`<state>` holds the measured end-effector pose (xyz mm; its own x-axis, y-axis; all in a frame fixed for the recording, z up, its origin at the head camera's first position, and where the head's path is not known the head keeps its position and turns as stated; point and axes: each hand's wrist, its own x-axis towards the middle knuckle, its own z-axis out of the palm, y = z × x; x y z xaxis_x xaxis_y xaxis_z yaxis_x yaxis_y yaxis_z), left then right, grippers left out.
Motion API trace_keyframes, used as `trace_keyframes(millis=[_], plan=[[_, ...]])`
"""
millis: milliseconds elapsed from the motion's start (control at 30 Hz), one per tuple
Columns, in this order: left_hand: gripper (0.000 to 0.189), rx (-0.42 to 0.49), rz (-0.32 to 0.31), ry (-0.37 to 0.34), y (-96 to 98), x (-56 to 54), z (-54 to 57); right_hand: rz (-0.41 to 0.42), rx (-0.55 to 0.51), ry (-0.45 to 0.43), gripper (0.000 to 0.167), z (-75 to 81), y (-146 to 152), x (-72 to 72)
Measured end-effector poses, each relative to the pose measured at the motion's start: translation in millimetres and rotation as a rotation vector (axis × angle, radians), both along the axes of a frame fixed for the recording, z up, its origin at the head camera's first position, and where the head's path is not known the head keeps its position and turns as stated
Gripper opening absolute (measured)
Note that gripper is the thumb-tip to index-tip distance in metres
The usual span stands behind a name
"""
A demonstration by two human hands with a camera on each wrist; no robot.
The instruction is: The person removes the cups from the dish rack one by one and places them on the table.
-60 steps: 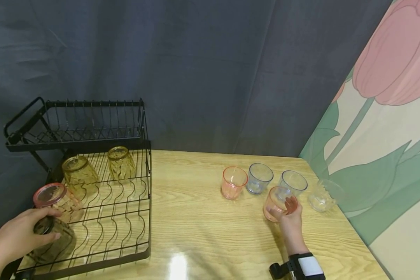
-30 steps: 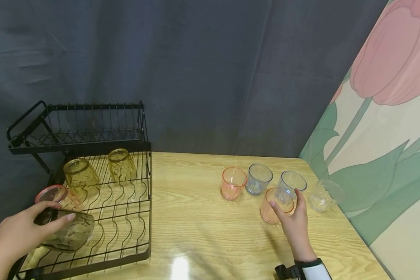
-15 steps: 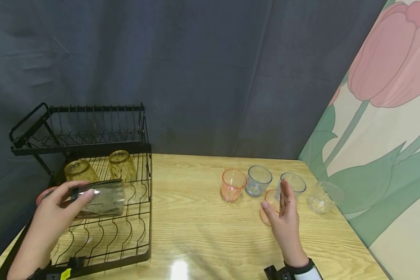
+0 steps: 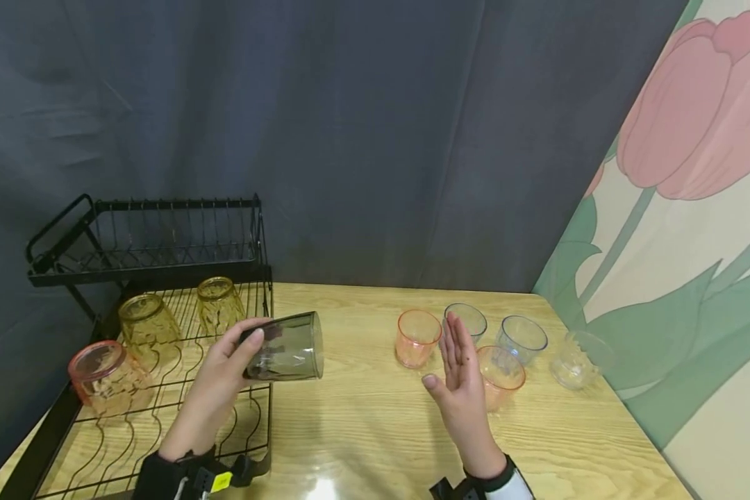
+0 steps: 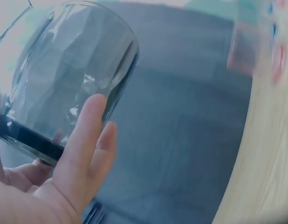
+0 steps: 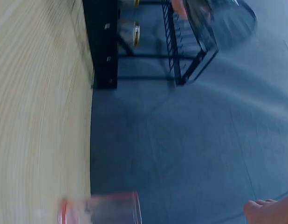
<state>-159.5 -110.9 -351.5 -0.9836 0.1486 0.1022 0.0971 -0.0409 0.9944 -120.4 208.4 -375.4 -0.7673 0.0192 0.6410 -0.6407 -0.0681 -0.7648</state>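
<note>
My left hand [image 4: 221, 375] grips a smoky grey glass [image 4: 287, 347] by its base end, thumb on one side. The glass lies tilted on its side in the air, its mouth pointing right, past the rack's right edge. In the left wrist view the grey glass [image 5: 74, 70] shows faceted walls and a thick dark base against the fingers. My right hand [image 4: 465, 396] is raised with straight fingers and thumb apart, holding nothing. Behind it, a pink glass [image 4: 502, 378] stands on the table, partly covered by the hand.
On the black dish rack [image 4: 50, 430] sit two upside-down amber glasses [image 4: 150, 330] and a pink-rimmed one [image 4: 109, 382]. Another pink glass [image 4: 417, 340], two blue-rimmed glasses [image 4: 522, 340] and a clear glass [image 4: 573, 361] stand on the wooden table [image 4: 350, 417]. A dark curtain [image 4: 362, 139] hangs behind.
My left hand has lifted the grey glass off the rack's front left, tipped it sideways and carried it right. My right hand has let go of the pink glass and moved left.
</note>
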Motion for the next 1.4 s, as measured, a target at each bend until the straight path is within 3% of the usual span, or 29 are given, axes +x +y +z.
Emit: trace_keyframes(millis=[333,600,733,800,900,1000,1100,1400], plan=[[0.046,0.370,-0.219,-0.117,58.5,2.2,-6.9,0.218,-0.072,0.034,0.108,-5.6,-40.5,-6.7],[0.044,0.613,-0.396,-0.159,94.5,7.9,-9.1,0.275,-0.153,0.052,0.110,-6.1,-60.3,-7.9],[0.043,0.667,-0.462,-0.184,108.0,11.4,-9.7,0.300,-0.277,0.058,0.108,-8.6,-65.0,-12.9],[0.048,0.657,-0.469,-0.189,113.0,13.3,-9.7,0.319,-0.354,0.071,0.104,-8.8,-65.7,-16.1],[0.053,0.554,-0.447,-0.157,118.1,16.0,-9.7,0.350,-0.447,0.125,0.096,-5.9,-64.4,-18.6],[0.054,0.419,-0.415,-0.104,120.8,18.4,-9.4,0.372,-0.488,0.176,0.089,0.8,-62.2,-17.2],[0.055,0.344,-0.404,-0.060,122.8,19.5,-9.6,0.360,-0.493,0.202,0.086,7.1,-59.6,-15.5],[0.051,0.202,-0.405,0.054,122.9,21.1,-19.3,0.257,-0.413,0.057,0.079,10.3,-48.6,-9.7]])
